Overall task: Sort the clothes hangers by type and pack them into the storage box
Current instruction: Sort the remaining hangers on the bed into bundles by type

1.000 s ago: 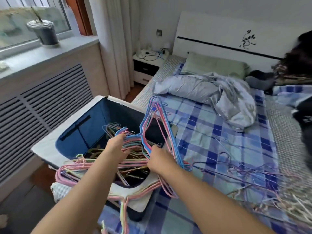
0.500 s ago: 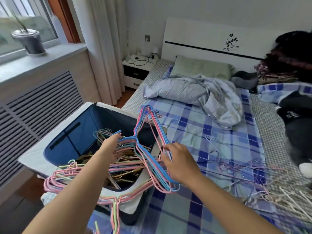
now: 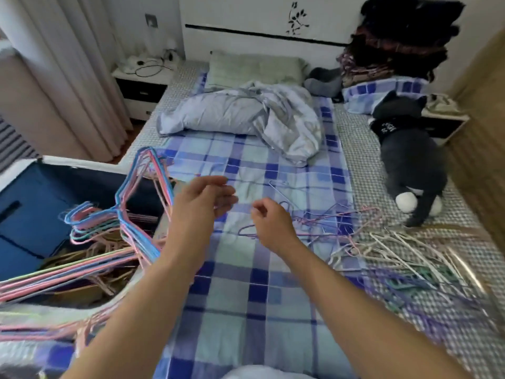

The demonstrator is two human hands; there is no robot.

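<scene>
Purple wire hangers [image 3: 314,220] are lying tangled on the bed just right of and beyond my right hand [image 3: 269,224], its grip loosely curled and empty, while my left hand [image 3: 200,203], fingers relaxed, is hovering farther off.

Home bedroom: bed [image 3: 246,269], nightstand [image 3: 139,88].

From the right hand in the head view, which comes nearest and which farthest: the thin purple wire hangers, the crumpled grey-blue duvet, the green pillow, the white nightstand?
1. Thin purple wire hangers: on the checked sheet just beside the right hand.
2. Crumpled grey-blue duvet: further up the bed, mid-frame.
3. Green pillow: behind the duvet, by the headboard.
4. White nightstand: off the bed, far upper left.
</scene>
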